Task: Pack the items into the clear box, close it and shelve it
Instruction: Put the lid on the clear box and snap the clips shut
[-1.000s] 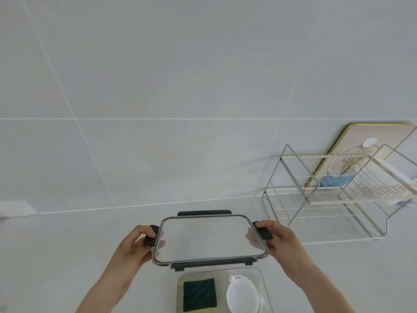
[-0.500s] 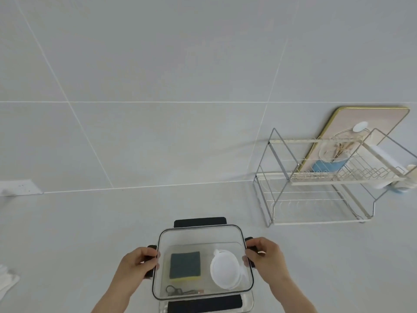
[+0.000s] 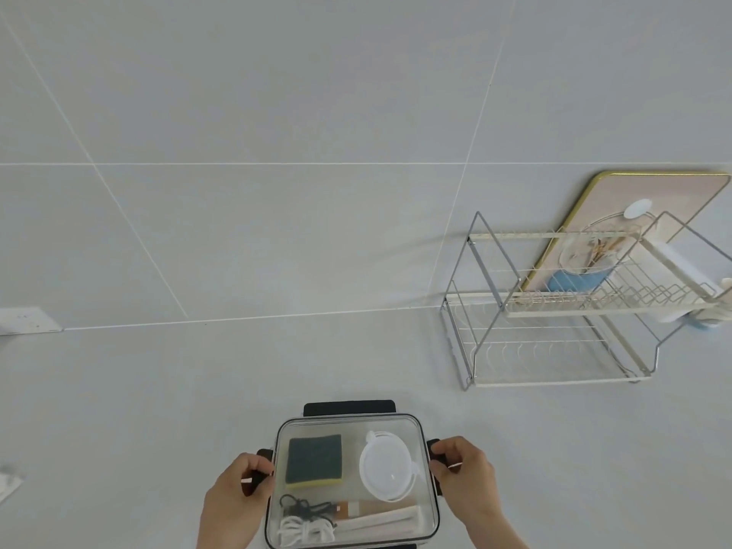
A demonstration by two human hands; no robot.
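Note:
The clear box (image 3: pixel 353 425) stands on the white counter at the bottom centre, with its transparent lid lying flat on top. Through the lid I see a green and yellow sponge (image 3: pixel 314 460), a round white container (image 3: pixel 386 465), a black cord (image 3: pixel 303 507), a white cord (image 3: pixel 303 530) and pale sticks (image 3: pixel 382 520). My left hand (image 3: pixel 237 497) grips the black clasp on the box's left side. My right hand (image 3: pixel 465 475) grips the black clasp on the right side. The far black clasp (image 3: pixel 349 408) sticks out flat.
A two-tier wire dish rack (image 3: pixel 554 338) stands on the counter at the right, against the tiled wall. A gold-rimmed board (image 3: pixel 649 192) and a clear jar with a blue base (image 3: pixel 586 263) sit behind its upper shelf. A wall socket (image 3: pixel 23 319) is at far left.
The lid, held raised above the box a second ago, has come down onto the box. Both hands stayed on its side clasps, and the view tilted down.

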